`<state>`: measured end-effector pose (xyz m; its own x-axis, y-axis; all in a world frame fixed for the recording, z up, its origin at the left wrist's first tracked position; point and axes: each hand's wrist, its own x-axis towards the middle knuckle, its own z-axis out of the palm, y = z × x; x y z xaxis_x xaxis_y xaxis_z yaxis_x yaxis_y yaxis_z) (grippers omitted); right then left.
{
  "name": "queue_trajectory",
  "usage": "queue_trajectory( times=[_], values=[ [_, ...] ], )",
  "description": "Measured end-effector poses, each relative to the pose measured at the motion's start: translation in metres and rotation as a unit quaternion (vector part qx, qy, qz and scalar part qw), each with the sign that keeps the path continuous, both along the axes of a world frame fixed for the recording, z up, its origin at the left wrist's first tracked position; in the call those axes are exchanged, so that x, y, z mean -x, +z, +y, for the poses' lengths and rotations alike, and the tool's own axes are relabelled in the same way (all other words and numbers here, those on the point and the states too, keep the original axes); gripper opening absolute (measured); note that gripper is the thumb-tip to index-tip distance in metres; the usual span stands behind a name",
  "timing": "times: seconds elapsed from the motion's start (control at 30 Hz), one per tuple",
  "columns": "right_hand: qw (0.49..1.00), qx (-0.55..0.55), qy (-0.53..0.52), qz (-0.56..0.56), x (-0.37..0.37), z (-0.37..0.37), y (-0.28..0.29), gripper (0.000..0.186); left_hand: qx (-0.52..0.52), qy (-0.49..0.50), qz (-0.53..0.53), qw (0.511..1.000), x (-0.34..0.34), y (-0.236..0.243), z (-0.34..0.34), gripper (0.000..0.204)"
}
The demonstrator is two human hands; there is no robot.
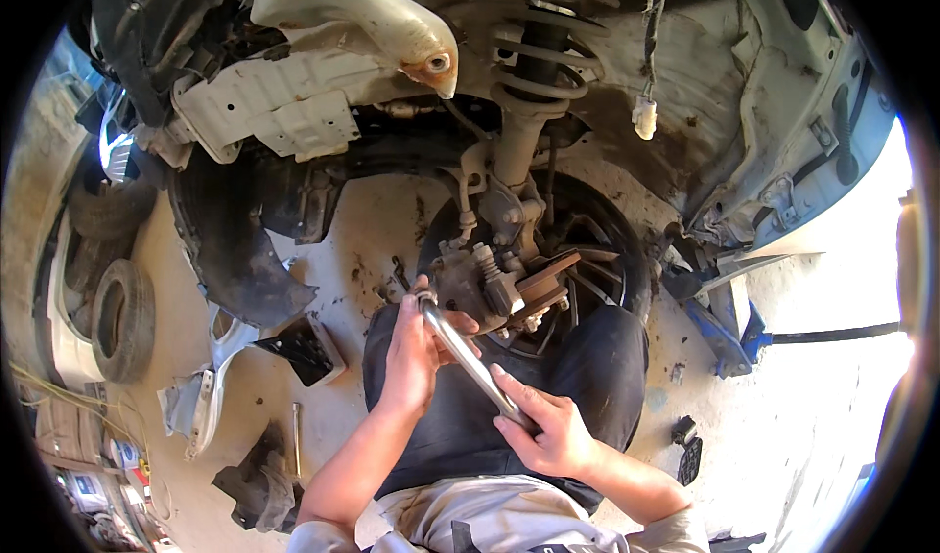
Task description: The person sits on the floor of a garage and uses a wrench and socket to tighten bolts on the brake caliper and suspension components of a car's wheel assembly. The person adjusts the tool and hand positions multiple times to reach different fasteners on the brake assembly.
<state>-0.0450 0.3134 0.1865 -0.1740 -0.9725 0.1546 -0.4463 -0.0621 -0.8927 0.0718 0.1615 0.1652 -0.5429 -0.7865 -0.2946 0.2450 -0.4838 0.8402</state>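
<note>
A long, shiny metal wrench bar (pixel 468 357) slants across in front of my lap. Its head end is turned toward the car's hub. My left hand (pixel 413 362) is closed around that upper end, and the fingers partly hide it. Lower down, my right hand (pixel 550 431) grips the other end, with the thumb along the bar. Just beyond the left hand sits the brake caliper (pixel 460 284), beside a rusty brake disc (pixel 543 284). Above them rises a strut with a coil spring (pixel 539 88).
A loose wheel (pixel 627 220) lies behind the hub, around my knees. To the right stands a blue jack (pixel 720 342) with a long dark handle. A black fender liner (pixel 230 249) hangs at left. A thin metal tool (pixel 297 440) and worn tyres (pixel 122 323) are on the left floor.
</note>
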Motion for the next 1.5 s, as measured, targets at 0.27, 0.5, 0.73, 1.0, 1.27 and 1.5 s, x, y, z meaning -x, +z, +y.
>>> queue_trajectory(
  times=[0.27,0.5,0.73,1.0,1.27,1.5],
  values=[
    [0.934,0.045,-0.092,0.342,0.025,-0.028,-0.013,0.07,0.308,-0.008,-0.156,0.939,0.052,0.003,-0.03,0.043],
    [0.922,0.044,-0.109,0.369,0.028,-0.039,-0.024,0.07,0.4,-0.005,-0.228,0.888,0.066,-0.02,-0.053,0.033],
    [0.962,0.015,-0.114,0.247,0.029,-0.034,-0.029,0.065,0.444,-0.011,-0.296,0.845,0.072,-0.017,-0.055,0.026],
    [0.969,-0.079,-0.067,-0.222,0.031,0.006,-0.022,0.06,0.444,-0.037,-0.334,0.83,0.074,-0.006,-0.061,0.022],
    [0.973,-0.08,-0.02,-0.215,0.04,0.005,-0.014,0.054,0.412,-0.04,-0.336,0.846,0.08,-0.007,-0.07,0.027],
    [0.988,-0.118,-0.076,-0.069,0.031,0.003,-0.013,0.065,0.49,-0.028,-0.415,0.767,0.082,-0.007,-0.064,0.032]
  ],
)
